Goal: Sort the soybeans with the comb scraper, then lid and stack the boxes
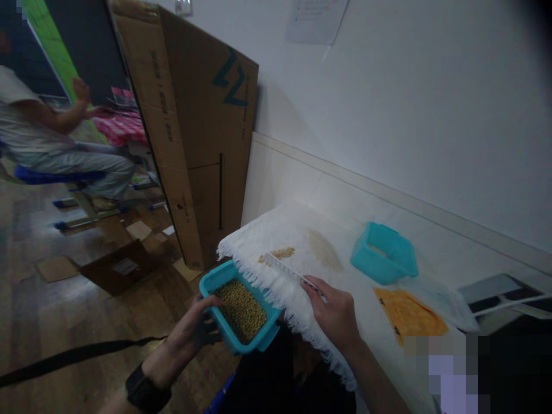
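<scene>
My left hand [192,332] grips a teal plastic tub [211,283] full of small yellow-green beans [240,310], held just below the fringed edge of a white cloth [297,236]. My right hand [336,310] is closed on one end of a thin white ruler-like strip [287,269] that lies flat on the cloth. A small pile of loose beans [279,253] sits on the cloth at the strip's far end. A black watch is on my left wrist.
A second teal tub [388,253] stands tilted further along the cloth, beside a brownish stain [324,250]. An orange sheet [407,313] lies near me. A tall cardboard box [194,132] leans on the wall. Another person [52,138] sits at the far left.
</scene>
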Available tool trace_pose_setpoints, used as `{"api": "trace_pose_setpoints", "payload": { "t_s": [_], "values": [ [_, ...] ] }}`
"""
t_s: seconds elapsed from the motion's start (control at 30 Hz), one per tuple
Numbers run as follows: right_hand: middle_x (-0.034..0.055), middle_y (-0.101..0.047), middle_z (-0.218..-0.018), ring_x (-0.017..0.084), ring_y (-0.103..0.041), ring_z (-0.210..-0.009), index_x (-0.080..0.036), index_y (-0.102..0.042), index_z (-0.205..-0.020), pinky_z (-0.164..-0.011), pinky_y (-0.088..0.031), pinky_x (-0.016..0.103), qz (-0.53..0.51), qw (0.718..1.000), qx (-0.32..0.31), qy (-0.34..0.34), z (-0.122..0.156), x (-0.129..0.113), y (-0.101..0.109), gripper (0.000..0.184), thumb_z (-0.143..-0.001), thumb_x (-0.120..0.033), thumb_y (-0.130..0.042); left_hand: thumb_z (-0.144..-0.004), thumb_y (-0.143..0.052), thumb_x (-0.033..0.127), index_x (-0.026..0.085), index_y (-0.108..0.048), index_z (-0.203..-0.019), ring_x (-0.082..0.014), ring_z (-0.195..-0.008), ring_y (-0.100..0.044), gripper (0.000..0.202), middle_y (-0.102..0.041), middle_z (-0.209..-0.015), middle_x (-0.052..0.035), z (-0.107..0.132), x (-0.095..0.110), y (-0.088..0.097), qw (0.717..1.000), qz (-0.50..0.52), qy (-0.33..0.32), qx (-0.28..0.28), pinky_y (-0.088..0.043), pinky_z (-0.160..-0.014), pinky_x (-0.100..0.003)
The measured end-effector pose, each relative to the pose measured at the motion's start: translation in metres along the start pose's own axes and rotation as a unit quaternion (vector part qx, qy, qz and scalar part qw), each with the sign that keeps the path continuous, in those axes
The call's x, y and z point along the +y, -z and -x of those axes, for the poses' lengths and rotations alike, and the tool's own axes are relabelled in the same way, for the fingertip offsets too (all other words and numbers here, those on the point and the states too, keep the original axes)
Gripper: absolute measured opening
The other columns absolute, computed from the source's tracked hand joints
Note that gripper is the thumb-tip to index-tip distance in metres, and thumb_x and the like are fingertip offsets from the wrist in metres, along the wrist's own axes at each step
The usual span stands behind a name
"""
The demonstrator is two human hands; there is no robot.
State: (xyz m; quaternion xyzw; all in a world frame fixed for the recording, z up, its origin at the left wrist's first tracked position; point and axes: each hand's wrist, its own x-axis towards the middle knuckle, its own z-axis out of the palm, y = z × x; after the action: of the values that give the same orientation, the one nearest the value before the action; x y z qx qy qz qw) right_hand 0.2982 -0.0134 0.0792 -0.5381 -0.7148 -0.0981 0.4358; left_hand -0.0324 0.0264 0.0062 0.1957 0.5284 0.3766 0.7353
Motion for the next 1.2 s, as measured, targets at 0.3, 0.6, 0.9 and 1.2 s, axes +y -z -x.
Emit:
{"api": "trace_pose_setpoints", "payload": {
  "t_s": [0.3, 0.6, 0.9, 1.2],
  "values": [
    [0.007, -0.094, -0.092, 0.023, -0.091, -0.07, -0.023, -0.094, -0.107, -0.067, -0.071, 0.024, -0.023, 1.0, 0.004, 0.009, 0.003, -0.002, 0.0, 0.029, -0.116, -0.027, -0.067, -0.059, -0.098, 0.045, 0.034, -0.056, -0.12, -0.0245, -0.068, -0.068, 0.075, -0.065, -0.078, 0.0054, 0.003, 0.003, -0.003, 1.0, -0.01, 0.004, 0.016, -0.051, -0.062, -0.037],
    [0.0064, -0.094, -0.095, 0.024, -0.092, -0.074, -0.023, -0.094, -0.109, -0.068, -0.072, 0.025, -0.042, 0.999, -0.014, 0.01, 0.0, -0.005, -0.003, 0.027, -0.116, -0.025, -0.068, -0.057, -0.101, 0.042, 0.032, -0.059, -0.12, -0.0253, -0.069, -0.069, 0.076, -0.066, -0.078, 0.0045, 0.004, 0.004, -0.004, 1.0, -0.005, 0.004, 0.029, -0.05, -0.061, -0.036],
    [0.0084, -0.094, -0.093, 0.022, -0.091, -0.071, -0.02, -0.094, -0.109, -0.071, -0.071, 0.022, -0.049, 0.998, -0.01, 0.035, -0.002, -0.014, -0.004, 0.026, -0.115, -0.021, -0.069, -0.058, -0.1, 0.042, 0.033, -0.057, -0.117, -0.0246, -0.066, -0.068, 0.074, -0.068, -0.08, 0.0046, 0.004, 0.004, -0.005, 1.0, -0.006, 0.007, 0.026, -0.057, -0.064, -0.04],
    [0.0086, -0.093, -0.088, 0.022, -0.088, -0.065, -0.023, -0.094, -0.105, -0.067, -0.07, 0.025, -0.011, 0.999, 0.036, -0.02, -0.003, -0.022, -0.015, 0.034, -0.118, -0.035, -0.065, -0.064, -0.099, 0.043, 0.032, -0.058, -0.121, -0.0272, -0.073, -0.072, 0.071, -0.068, -0.083, 0.0029, 0.003, 0.002, 0.0, 1.0, -0.011, -0.001, 0.014, -0.058, -0.066, -0.04]
  ]
}}
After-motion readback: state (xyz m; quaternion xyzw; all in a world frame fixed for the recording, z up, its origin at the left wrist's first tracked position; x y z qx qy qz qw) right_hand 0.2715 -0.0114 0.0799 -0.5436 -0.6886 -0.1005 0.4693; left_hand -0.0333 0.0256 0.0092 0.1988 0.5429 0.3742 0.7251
